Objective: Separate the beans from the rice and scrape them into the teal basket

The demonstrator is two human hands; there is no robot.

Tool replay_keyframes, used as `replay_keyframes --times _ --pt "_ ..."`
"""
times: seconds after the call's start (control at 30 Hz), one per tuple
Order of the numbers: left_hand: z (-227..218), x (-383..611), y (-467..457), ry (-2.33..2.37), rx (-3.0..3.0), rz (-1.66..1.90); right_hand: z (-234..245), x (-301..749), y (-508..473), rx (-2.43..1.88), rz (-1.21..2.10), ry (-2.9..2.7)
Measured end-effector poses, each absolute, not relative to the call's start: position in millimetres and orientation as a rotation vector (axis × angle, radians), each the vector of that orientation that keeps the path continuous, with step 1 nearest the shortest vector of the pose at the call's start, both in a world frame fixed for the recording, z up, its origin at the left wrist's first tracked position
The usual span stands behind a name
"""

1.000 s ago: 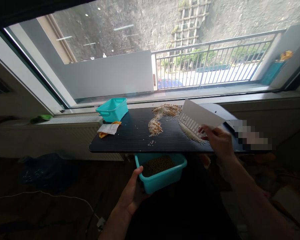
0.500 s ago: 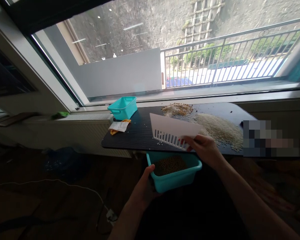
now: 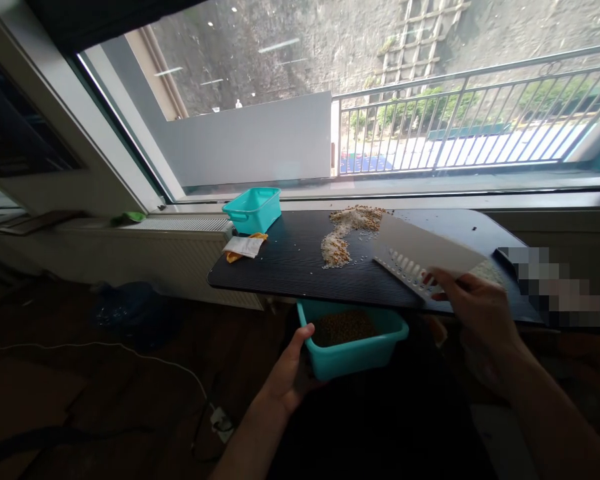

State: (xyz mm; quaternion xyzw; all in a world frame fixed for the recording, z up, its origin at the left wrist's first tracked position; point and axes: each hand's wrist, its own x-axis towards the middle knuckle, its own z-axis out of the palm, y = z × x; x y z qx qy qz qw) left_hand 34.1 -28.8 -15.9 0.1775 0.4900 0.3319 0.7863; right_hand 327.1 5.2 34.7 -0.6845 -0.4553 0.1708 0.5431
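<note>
My left hand [image 3: 291, 367] grips the left side of a turquoise plastic tub [image 3: 350, 361], thumb over its rim. Brown bean-like grains [image 3: 345, 327] cover the tub's bottom, and the tub sits below the table's front edge. In my right hand [image 3: 477, 303] is a white slotted plastic board [image 3: 425, 247], held tilted by its slotted edge over the right half of the table. Behind the board lies white rice [image 3: 489, 271], mostly hidden. A curved heap of rice mixed with tan grains [image 3: 337, 248] lies left of the board.
The dark table [image 3: 280, 277] stands against the window. On its left are a second turquoise tub [image 3: 260, 212] and a white and orange packet [image 3: 245, 247]. A dark flat object [image 3: 506, 259] lies near the right edge, beside a blurred patch. A power strip [image 3: 222, 424] is on the floor.
My right hand has moved right with the slotted board, which now covers most of the rice pile. The near part of the mixed heap has come into view. My left hand still holds the tub.
</note>
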Motion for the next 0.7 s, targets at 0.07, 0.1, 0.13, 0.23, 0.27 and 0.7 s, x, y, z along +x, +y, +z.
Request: replay_keyframes --times 0.07,0.1,0.13,0.23,0.27,0.7 --pt "-14.1 35.5 -29.0 1.057 0.393 0.708 37.7 329.2 12.2 -1.628 0.393 -1.097" --pt "-12.9 36.0 -29.2 1.058 0.396 0.707 38.5 327.7 17.7 -1.623 0.402 -1.12" --pt "-11.7 36.2 -29.3 1.057 0.397 0.705 38.8 325.0 24.0 -1.614 0.416 -1.15" --pt "-9.5 35.7 -29.6 1.054 0.393 0.692 37.4 314.8 41.8 -1.61 0.429 -1.242" --pt "-9.4 35.2 -29.6 1.051 0.392 0.687 36.7 312.1 45.8 -1.618 0.417 -1.266" --pt "-12.9 32.6 -28.4 1.041 0.382 0.713 30.4 306.2 43.3 -1.632 0.35 -1.447"
